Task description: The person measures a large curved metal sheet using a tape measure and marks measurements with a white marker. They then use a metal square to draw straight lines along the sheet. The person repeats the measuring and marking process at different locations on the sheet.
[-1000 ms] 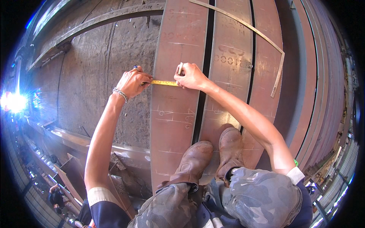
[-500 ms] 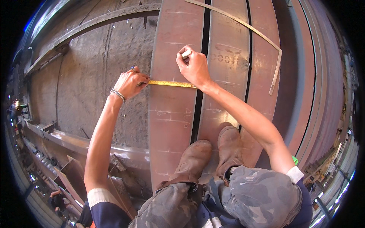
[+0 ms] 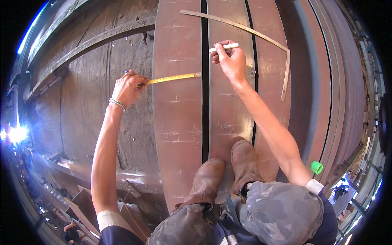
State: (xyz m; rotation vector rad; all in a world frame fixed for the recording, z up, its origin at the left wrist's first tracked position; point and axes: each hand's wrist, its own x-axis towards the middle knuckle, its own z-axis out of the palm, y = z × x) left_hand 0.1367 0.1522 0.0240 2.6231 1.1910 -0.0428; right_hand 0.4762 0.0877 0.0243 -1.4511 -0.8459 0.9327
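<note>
The left hand (image 3: pixel 130 87) pinched a yellow tape measure (image 3: pixel 173 78) that reached over the left metal beam (image 3: pixel 177 112); well apart, the right hand (image 3: pixel 232 61) gripped white chalk (image 3: pixel 229 46) above the middle beam (image 3: pixel 226 108).

Matt chalk (image 3: pixel 232 46), smooth metal beams (image 3: pixel 177 112)

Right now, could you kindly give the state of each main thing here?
Steel plates: side by side, line-marked.
Yellow tape: extended across the leftmost plate.
White stick: held, both ends showing.
Metal square: lying across the plates.
Left hand: closed on the tape.
Right hand: closed on the stick.
Boots: on the plates.
</note>
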